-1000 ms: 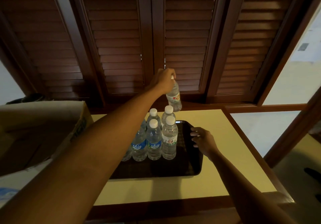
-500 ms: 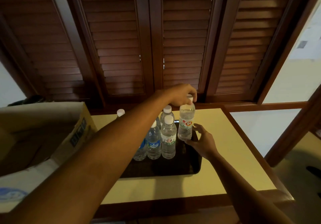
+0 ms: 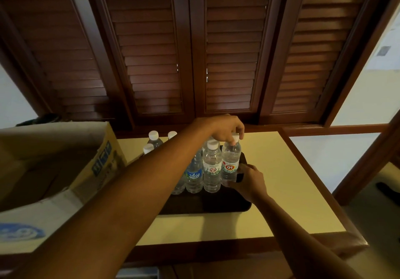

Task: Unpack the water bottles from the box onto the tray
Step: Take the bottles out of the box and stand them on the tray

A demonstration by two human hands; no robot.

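Cardboard box point(image 3: 65, 159) at far left on table point(image 3: 281, 181), flaps open. Loose bottles point(image 3: 154, 138) upright just right of box, behind left forearm. Dark tray point(image 3: 216, 203) mid-table, carrying upright row: blue-label bottle point(image 3: 194, 176), white-label bottle point(image 3: 211, 168), red-label bottle point(image 3: 230, 159) at right end. Left hand point(image 3: 225, 130) above, fingertips pinching red-label bottle's white cap. Right hand point(image 3: 249, 181) low at tray's right rim, fingers curled by bottle's base; grasp unclear.

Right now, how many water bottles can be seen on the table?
At least 7. Front row: Q1 bottle under the left hand, its neighbour, Waig bottle, one mostly behind the arm. Behind: three caps. The arm may hide more.
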